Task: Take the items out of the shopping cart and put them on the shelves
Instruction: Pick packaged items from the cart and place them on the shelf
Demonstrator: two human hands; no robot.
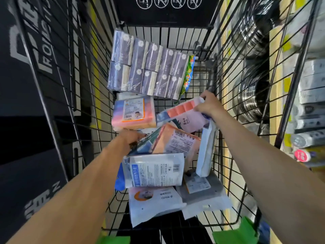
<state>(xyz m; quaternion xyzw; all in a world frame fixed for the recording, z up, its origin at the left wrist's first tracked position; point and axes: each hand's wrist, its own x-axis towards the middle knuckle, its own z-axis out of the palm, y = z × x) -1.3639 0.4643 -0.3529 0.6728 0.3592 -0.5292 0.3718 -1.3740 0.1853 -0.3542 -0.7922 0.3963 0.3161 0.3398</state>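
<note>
I look down into a black wire shopping cart [226,95] full of packets. My right hand [206,104] is shut on the far end of a pink and orange flat packet [184,115] at the cart's right. My left hand [131,137] reaches into the pile at mid-cart; its fingers are tucked against a dark teal packet [146,143], and the grip itself is hidden. A big grey-blue multipack of tissues [146,67] leans at the far end. A pink-orange packet [134,111] lies below it. White pouches [154,169] lie nearest me.
Shelves on the right hold stacked steel pots [253,95] and white boxes [311,92]. A dark printed panel [26,85] fills the left side. Green handle pieces [235,233] sit on the cart's near edge. A white pouch [205,148] stands upright against the right wall.
</note>
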